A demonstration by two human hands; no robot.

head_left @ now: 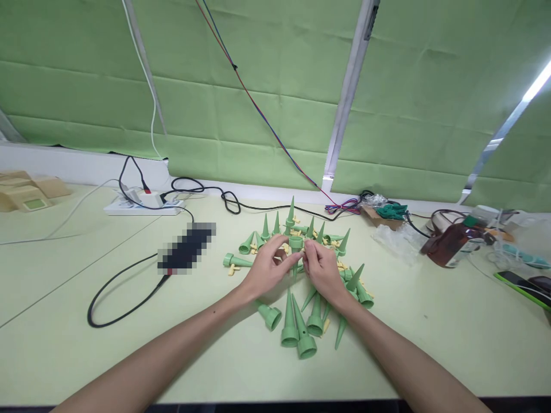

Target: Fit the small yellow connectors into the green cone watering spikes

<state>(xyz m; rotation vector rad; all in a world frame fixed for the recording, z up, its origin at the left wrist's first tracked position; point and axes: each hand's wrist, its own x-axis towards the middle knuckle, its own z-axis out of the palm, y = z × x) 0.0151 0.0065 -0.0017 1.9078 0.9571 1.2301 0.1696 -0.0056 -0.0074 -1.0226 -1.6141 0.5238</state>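
Note:
Over the middle of the table, my left hand grips a green plastic watering spike, held with its wide round socket up and its point down. My right hand is pinched closed against the side of that spike, just below the socket. A pale yellow bit shows at the right fingertips, and it looks like one of the small yellow valves; most of it is hidden. Around both hands lie more green spikes, some standing on their wide ends and others on their sides. Small yellow valves are scattered among them.
A black device, blurred out, and its looped cable lie to the left. Behind it is a white power strip. On the right are a brown bottle lying tilted, plastic bags, a small cardboard box and a phone.

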